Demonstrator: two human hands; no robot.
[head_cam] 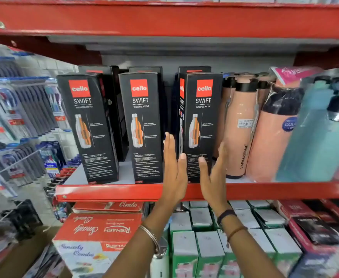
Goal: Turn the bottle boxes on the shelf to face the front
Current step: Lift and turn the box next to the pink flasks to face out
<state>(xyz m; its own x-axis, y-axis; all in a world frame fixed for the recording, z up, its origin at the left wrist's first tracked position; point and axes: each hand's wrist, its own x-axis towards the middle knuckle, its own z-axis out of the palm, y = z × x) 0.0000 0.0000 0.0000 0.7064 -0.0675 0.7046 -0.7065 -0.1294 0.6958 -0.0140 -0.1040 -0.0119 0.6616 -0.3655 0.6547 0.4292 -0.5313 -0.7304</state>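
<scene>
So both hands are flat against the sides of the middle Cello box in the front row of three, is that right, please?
Not quite: in the head view the left hand and right hand flank the rightmost Cello box, beside the peach bottles, not the middle box.

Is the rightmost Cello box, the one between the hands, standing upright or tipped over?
Upright. The rightmost Cello box stands on its base on the red shelf, logo at top, front panel facing out, between the open left hand and right hand.

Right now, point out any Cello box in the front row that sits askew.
The right Cello Swift box is turned slightly, its side panel showing. The left hand and right hand flank it. The other two face front.
</scene>
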